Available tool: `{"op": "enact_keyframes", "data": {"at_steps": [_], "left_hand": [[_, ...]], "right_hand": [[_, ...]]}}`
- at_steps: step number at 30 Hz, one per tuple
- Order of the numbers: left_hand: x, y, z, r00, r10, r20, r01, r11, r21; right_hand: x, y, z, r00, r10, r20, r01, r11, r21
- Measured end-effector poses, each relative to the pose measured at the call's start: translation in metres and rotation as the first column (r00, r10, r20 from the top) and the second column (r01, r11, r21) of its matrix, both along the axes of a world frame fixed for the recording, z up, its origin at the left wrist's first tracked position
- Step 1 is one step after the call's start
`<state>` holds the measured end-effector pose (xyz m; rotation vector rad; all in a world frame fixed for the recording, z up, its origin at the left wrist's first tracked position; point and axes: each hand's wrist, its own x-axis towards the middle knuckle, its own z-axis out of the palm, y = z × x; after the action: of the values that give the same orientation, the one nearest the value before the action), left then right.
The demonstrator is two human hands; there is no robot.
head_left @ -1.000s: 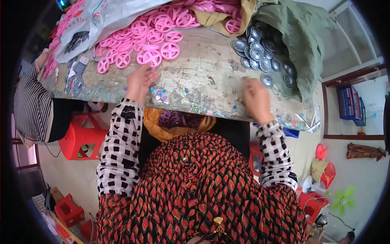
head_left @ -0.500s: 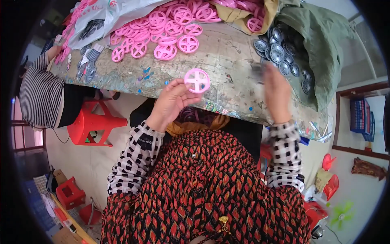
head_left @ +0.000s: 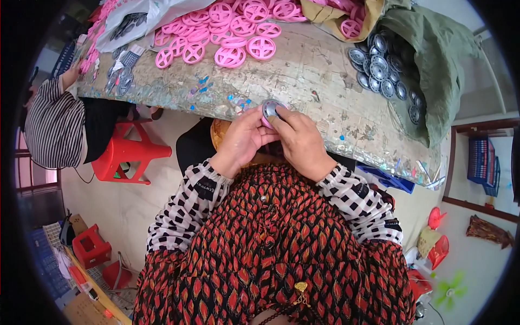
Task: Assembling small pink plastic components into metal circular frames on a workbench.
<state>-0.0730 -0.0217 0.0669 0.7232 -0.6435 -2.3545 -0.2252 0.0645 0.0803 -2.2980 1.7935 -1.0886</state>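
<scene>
In front of me, at the table's near edge, my left hand [head_left: 246, 136] is closed on a pink plastic wheel [head_left: 265, 119], only a rim of which shows. A grey hubcap-like disc [head_left: 270, 106] lies against the wheel's face. My right hand [head_left: 301, 140] grips that disc, its thumb and fingers pressing on it. Both hands touch each other around the parts. Farther back on the table is a heap of pink spoked wheels [head_left: 261, 47]. To the right, more grey discs [head_left: 379, 67] spill from the mouth of a green cloth sack [head_left: 441, 70].
The worn table [head_left: 303, 76] carries a white plastic bag [head_left: 142, 19] at far left and a tan sack [head_left: 327, 21] at the back. A person in a striped top [head_left: 56, 122] sits at left beside a red stool [head_left: 132, 154]. A blue crate [head_left: 387, 179] stands below the table's right side.
My right hand has come from the grey pile at right to the middle, bringing a grey disc onto the pink wheel in my left hand. The view has shifted slightly.
</scene>
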Motion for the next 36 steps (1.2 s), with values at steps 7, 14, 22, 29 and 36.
{"op": "enact_keyframes", "data": {"at_steps": [7, 14, 22, 29, 36], "left_hand": [[-0.001, 0.003, 0.003, 0.993, 0.024, 0.114, -0.011, 0.993, -0.12], [0.003, 0.008, 0.027, 0.993, -0.03, 0.117, 0.066, 0.949, -0.31], [0.002, 0.016, 0.032, 0.973, -0.06, 0.224, 0.156, 0.885, -0.439], [0.002, 0.016, 0.026, 0.984, -0.024, 0.176, 0.081, 0.943, -0.324], [0.015, 0.016, 0.032, 0.941, 0.017, 0.339, 0.131, 0.902, -0.411]], "right_hand": [[-0.001, 0.006, 0.002, 0.999, 0.012, 0.043, -0.011, 1.0, -0.025], [-0.021, 0.0, 0.031, 0.913, -0.051, 0.404, 0.08, 0.995, -0.055], [-0.026, -0.004, 0.027, 0.696, -0.118, 0.708, -0.203, 0.913, 0.352], [-0.006, -0.013, 0.008, 0.354, -0.278, 0.893, -0.285, 0.877, 0.386], [-0.008, -0.001, 0.034, 0.89, 0.005, 0.456, -0.084, 0.985, 0.153]]}}
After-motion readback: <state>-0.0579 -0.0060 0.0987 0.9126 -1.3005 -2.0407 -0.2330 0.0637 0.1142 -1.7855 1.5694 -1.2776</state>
